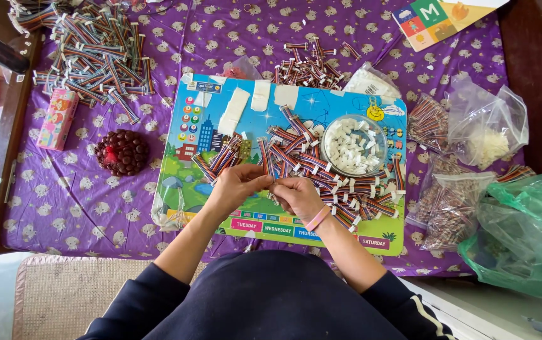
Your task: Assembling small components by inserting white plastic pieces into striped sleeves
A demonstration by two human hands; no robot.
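At the frame's centre, the left hand and right hand meet with fingers pinched shut on a striped ribbon cable over the colourful mat. A bowl of white connectors sits just upper right on the counter.

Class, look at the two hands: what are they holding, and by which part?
Both the left hand and right hand pinch one multicoloured ribbon cable at its lower end, fingertips meeting there.
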